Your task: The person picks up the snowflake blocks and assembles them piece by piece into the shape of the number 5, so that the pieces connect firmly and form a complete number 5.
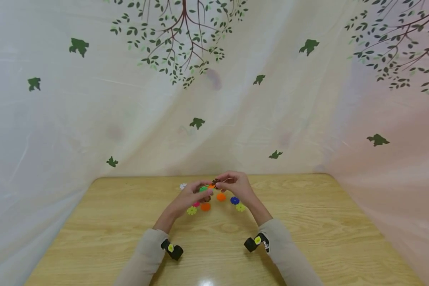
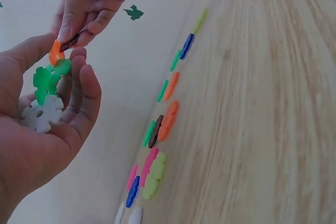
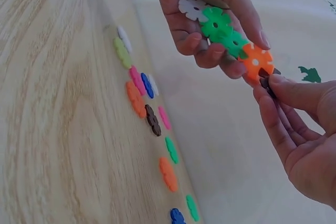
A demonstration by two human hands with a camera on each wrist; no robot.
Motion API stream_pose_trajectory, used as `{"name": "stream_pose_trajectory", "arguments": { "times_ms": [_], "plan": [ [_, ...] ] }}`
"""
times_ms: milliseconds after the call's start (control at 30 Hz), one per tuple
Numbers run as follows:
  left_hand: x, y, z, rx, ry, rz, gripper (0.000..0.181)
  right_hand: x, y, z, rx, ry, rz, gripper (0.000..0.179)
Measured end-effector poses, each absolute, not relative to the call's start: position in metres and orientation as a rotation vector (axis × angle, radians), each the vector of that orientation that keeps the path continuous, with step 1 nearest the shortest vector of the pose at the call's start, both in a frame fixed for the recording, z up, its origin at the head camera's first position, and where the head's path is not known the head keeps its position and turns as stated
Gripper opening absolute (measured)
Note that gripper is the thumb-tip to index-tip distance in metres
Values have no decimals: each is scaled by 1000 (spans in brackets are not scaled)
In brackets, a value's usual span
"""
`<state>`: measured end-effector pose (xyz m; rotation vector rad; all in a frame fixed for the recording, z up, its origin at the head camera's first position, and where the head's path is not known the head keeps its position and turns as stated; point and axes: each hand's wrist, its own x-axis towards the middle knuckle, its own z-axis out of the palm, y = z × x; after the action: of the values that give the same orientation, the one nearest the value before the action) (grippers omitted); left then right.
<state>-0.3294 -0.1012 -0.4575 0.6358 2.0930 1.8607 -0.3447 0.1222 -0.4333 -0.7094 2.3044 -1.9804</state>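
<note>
Over the far half of the table, my left hand (image 1: pixel 188 197) holds a short chain of slotted, flower-shaped plastic discs. In the right wrist view the chain runs from a white disc (image 3: pixel 192 8) through a green disc (image 3: pixel 214 23) and a second green disc (image 3: pixel 234 42) to an orange disc (image 3: pixel 257 60). The left fingertips lie along it near the orange end. My right hand (image 1: pixel 238 187) pinches a dark brown disc (image 3: pixel 267 85) between thumb and fingers. The brown disc meets the orange disc's edge at an angle; how deep their slots engage cannot be seen.
Loose discs lie flat on the wooden table (image 1: pixel 111 222) below the hands: yellow-green (image 1: pixel 192 211), orange (image 1: pixel 205 207), blue (image 1: pixel 234 200), pink (image 3: pixel 137 80), brown (image 3: pixel 153 120), green (image 3: pixel 171 150) and white (image 1: pixel 182 186) ones. A leaf-printed cloth (image 1: pixel 146 131) hangs behind the table's far edge.
</note>
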Motion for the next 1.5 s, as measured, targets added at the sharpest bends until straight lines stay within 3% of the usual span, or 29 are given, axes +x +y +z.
{"name": "stream_pose_trajectory", "arguments": {
  "times_ms": [700, 967, 1233, 1500],
  "plan": [
    [-329, -109, -451, 651, 2079, 1865, 43, -349, 112, -419, -714, 2398, -1801, 18],
    [-327, -114, -451, 587, 2165, 1846, 45, -352, 128, -409, -782, 2450, -1510, 35],
    [-329, -119, -447, 585, 2170, 1896, 46, -355, 160, -413, -973, 2483, -1112, 18],
    [-329, -122, -447, 591, 2167, 1912, 44, -356, 186, -431, -1024, 2472, -852, 20]
  ]
}}
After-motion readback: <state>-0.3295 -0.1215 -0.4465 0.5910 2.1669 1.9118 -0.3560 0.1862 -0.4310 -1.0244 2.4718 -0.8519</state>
